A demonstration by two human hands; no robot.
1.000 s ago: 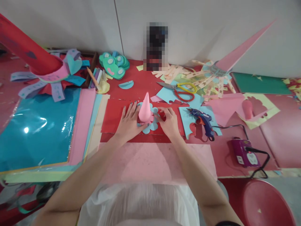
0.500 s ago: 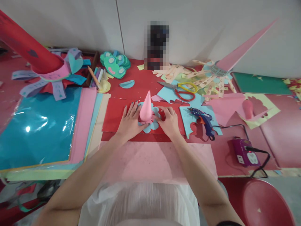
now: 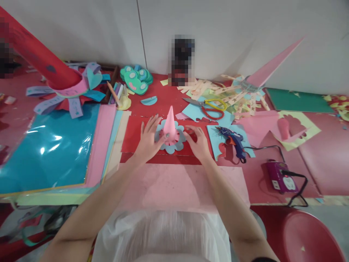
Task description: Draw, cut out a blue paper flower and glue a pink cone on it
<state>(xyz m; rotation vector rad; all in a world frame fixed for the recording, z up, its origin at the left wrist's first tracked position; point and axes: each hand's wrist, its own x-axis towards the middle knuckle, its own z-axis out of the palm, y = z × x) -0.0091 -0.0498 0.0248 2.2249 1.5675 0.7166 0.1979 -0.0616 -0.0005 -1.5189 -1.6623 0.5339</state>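
Observation:
A pink paper cone (image 3: 169, 125) stands upright in the middle of a light blue scalloped paper flower (image 3: 171, 149). Tabs at the cone's base fan out over the flower, which lies on a red sheet (image 3: 133, 136). My left hand (image 3: 149, 140) is at the flower's left side with fingers spread, its thumb reaching in front of the cone's base. On the right, my right hand (image 3: 198, 142) is open, its thumb and bent fingertips by the flower's edge. Whether either hand's fingertips press on the paper I cannot tell.
Right of my hands, a blue glue gun (image 3: 233, 140) rests on blue card, wired to a purple power box (image 3: 280, 176). Scissors (image 3: 207, 105) lie behind. Another pink cone (image 3: 274, 65) stands back right, a red paper tube (image 3: 51, 65) back left. Plastic-wrapped blue sheets (image 3: 60, 149) fill the left.
My left hand has drawn back left from the cone, and its fingers have lifted off the tabs. More of the flower and the tabs shows. The whole view has shifted slightly.

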